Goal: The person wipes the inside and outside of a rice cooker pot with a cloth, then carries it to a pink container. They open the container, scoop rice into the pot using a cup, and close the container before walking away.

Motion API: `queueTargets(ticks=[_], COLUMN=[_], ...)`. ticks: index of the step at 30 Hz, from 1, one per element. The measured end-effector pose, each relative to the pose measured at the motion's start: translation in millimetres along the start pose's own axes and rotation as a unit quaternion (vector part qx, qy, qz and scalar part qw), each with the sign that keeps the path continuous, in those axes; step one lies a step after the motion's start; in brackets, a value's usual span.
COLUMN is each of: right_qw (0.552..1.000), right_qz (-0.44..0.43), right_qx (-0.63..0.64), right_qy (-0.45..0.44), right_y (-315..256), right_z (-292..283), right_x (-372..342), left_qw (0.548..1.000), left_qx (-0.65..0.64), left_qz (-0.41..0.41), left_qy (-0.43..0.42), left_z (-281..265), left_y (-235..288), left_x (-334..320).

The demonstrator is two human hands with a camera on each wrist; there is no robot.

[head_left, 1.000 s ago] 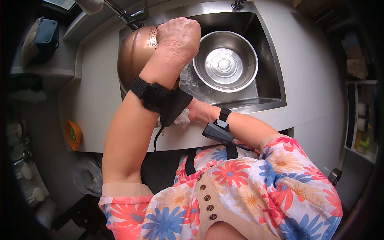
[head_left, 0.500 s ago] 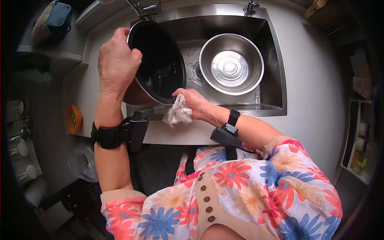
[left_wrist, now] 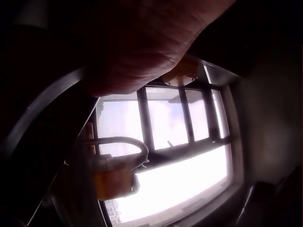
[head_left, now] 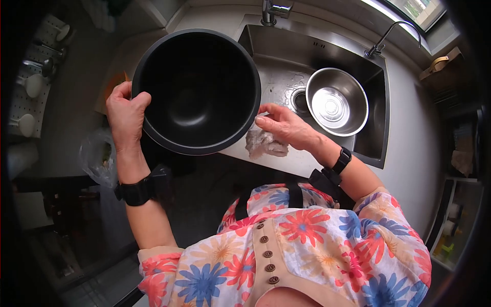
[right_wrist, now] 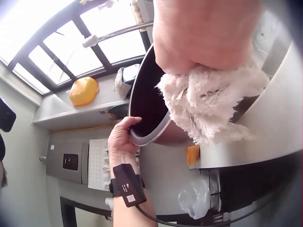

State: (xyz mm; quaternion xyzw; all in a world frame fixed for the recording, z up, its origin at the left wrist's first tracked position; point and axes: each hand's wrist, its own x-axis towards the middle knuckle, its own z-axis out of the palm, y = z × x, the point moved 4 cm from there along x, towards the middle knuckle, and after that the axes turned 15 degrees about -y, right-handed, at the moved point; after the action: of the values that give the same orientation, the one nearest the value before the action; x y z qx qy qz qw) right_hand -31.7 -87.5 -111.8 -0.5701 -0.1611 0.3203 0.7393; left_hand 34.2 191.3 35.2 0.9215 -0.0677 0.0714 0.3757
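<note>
A rice cooker inner pot (head_left: pixel 197 92), black inside, is held up over the counter's front edge with its mouth facing me. My left hand (head_left: pixel 127 115) grips its rim at the left, thumb over the edge. Bunched under my right hand (head_left: pixel 289 128) is a shaggy white cloth (head_left: pixel 266 143), with the fingertips right at the pot's right rim. The right wrist view shows the cloth (right_wrist: pixel 213 101) hanging below the palm, partly in front of the pot. A steel basin (head_left: pixel 337 102) sits in the sink (head_left: pixel 279 77), beside the drain.
A faucet (head_left: pixel 268 15) stands behind the sink, and a thin curved tap (head_left: pixel 381 46) at its back right corner. An orange bowl (head_left: pixel 116 82) is partly hidden behind the pot. Below the counter at left hangs a clear plastic bag (head_left: pixel 97 158).
The pot has come out of the sink toward the left, turning from showing its copper outside to its black inside. My left hand now holds the left rim; the view has swung left.
</note>
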Motion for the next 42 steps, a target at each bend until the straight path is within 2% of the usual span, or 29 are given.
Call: queueTargets(ticks=[2, 4, 6, 10, 12, 15, 16, 19, 22, 24, 25, 28, 30, 32, 33, 34, 35, 36, 37, 38, 39, 40, 42], right_qw=[0.999, 0.997, 0.997, 0.977, 0.971, 0.951, 0.942, 0.923, 0.897, 0.864, 0.932, 0.927, 0.922, 0.916, 0.951, 0.951, 0.932, 0.883, 0.909, 0.911, 0.944, 0.970, 0.990], right_qz=[-0.013, -0.017, -0.026, 0.031, 0.036, -0.006, 0.001, -0.024, -0.053, -0.153, -0.176, -0.208, -0.239, -0.264, -0.285, -0.283, -0.221, -0.146, -0.134, -0.125, -0.112, -0.101, -0.029], right_qx=[-0.005, 0.053, 0.030, 0.200, 0.219, 0.308, 0.335, 0.384, 0.439, 0.464, 0.313, 0.311, 0.306, 0.301, 0.116, 0.114, 0.283, 0.443, 0.394, 0.393, 0.308, 0.219, 0.139], right_qy=[-0.045, -0.059, -0.066, -0.072, -0.090, -0.009, 0.032, 0.036, 0.016, -0.120, -0.045, -0.029, -0.016, -0.001, -0.040, -0.042, -0.045, -0.048, 0.030, 0.021, 0.025, 0.030, -0.021], right_y=[-6.0, -6.7, -4.7, 34.5, 49.5, 41.3, 39.1, 40.7, 42.1, 8.0, -18.1, -26.2, -32.5, -32.7, -18.8, -1.1, 1.9, 7.9, 10.3, 5.9, 1.4, -1.7, 0.5], right_z=[-2.3, 1.2, 18.0, 76.9, 107.0, 130.4, 127.4, 103.7, 76.2, 75.2, 73.8, 48.6, 30.4, 20.2, 17.3, 9.7, 14.5, 24.1, 26.6, 34.1, 35.8, 36.1, 39.5], right_x=[-1.6, 0.2, 4.8, 21.1, 40.6, 71.4, 78.9, 91.9, 93.9, 78.8, 62.6, 60.5, 62.9, 65.4, 74.1, 87.4, 99.1, 106.3, 103.9, 99.2, 91.5, 82.9, 63.1], left_qw=[0.993, 0.993, 0.984, 0.973, 0.971, 0.945, 0.939, 0.905, 0.875, 0.872, 0.874, 0.880, 0.884, 0.913, 0.917, 0.917, 0.933, 0.947, 0.949, 0.959, 0.964, 0.972, 0.972], left_qx=[-0.083, -0.041, 0.003, 0.085, 0.066, 0.130, 0.167, 0.226, 0.229, 0.212, 0.198, 0.131, 0.135, 0.093, 0.083, 0.083, 0.052, 0.023, 0.028, -0.006, -0.042, -0.114, -0.217], left_qz=[0.037, 0.020, 0.085, 0.137, 0.164, 0.259, 0.266, 0.338, 0.413, 0.435, 0.438, 0.455, 0.447, 0.397, 0.389, 0.387, 0.351, 0.310, 0.300, 0.261, 0.225, 0.154, 0.033], left_qy=[0.079, 0.109, 0.157, 0.168, 0.160, 0.152, 0.138, 0.127, 0.110, 0.075, 0.067, 0.050, 0.038, 0.021, 0.042, 0.044, 0.062, 0.081, 0.088, 0.112, 0.135, 0.135, 0.083], left_z=[-24.0, -50.5, -67.9, -68.7, -57.4, -30.3, -17.6, 29.0, 75.0, 98.7, 106.5, 131.5, 138.3, 149.5, 150.5, 149.9, 144.1, 137.1, 131.0, 122.5, 113.9, 106.3, 80.9], left_y=[-11.5, -30.2, -29.6, -16.5, -6.1, 24.1, 39.4, 83.2, 116.7, 130.4, 136.9, 139.0, 138.2, 115.5, 108.4, 102.4, 95.0, 84.7, 76.9, 66.3, 55.2, 37.8, 7.0], left_x=[-20.9, -36.9, -50.5, -53.7, -46.3, -34.3, -33.0, -36.8, -44.1, -45.6, -45.8, -32.7, -24.9, -8.1, 1.4, 12.3, 23.7, 32.5, 39.4, 47.5, 54.9, 62.1, 68.3])
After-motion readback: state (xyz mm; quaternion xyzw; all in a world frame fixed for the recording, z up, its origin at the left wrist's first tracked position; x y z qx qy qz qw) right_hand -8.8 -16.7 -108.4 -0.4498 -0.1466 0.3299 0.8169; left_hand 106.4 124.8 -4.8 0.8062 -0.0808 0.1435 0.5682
